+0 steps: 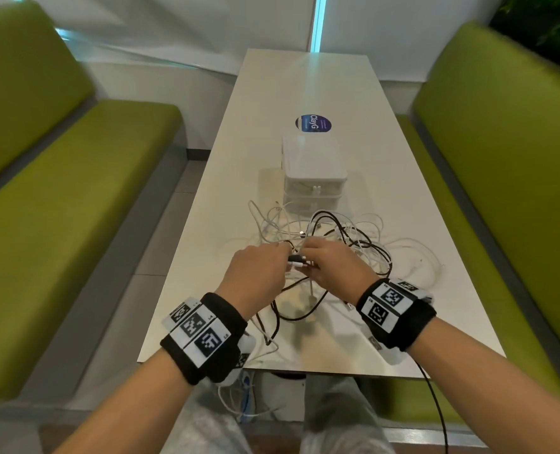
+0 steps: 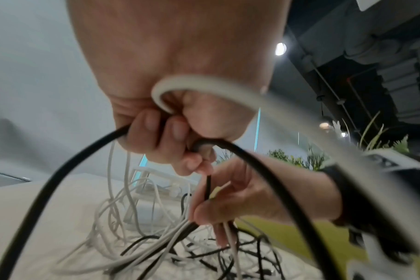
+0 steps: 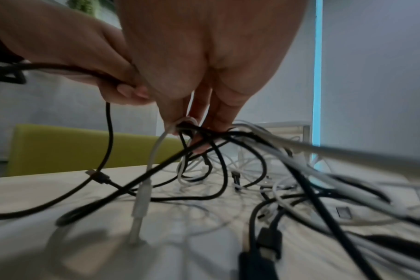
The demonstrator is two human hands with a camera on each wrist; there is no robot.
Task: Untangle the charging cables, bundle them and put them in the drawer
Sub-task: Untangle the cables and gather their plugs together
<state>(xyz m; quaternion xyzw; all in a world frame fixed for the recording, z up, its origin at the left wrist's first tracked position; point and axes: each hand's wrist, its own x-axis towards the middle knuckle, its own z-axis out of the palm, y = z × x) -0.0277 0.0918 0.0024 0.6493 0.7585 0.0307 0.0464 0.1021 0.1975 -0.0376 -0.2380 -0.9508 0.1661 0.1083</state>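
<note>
Your two hands meet over the near edge of the tangle, at lower centre of the head view. Your left hand (image 1: 254, 273) is curled round several strands: the left wrist view shows a thick black cable (image 2: 48, 181) and a white cable (image 2: 204, 83) running through its closed fingers (image 2: 156, 130). Your right hand (image 1: 332, 263) pinches a knot of black and white strands between thumb and fingertips (image 3: 218, 113), just above the bench (image 1: 213, 224).

The charging cables (image 1: 337, 244) spread from your hands toward the upper right of the heap, so most of the slack lies beyond and to the right of your right hand. That hand is the nearer one to the bulk. I judge the coming pull should run away from the pile toward you, with your left hand as anchor.

The drawer unit (image 1: 313, 178) stands just behind the heap, centre of the frame, its front facing you and both drawers shut. Some loops touch or nearly touch its base.

Hard to make out:
- How many separate cables there are, and which end belongs to which.
- The crossing inside your right pinch, hidden by your fingers.
- One white connector (image 3: 138, 217) hangs to the bench below your right hand; its type is blurred.
- Cables trailing off the near bench edge are cut off by your wrists.
</note>
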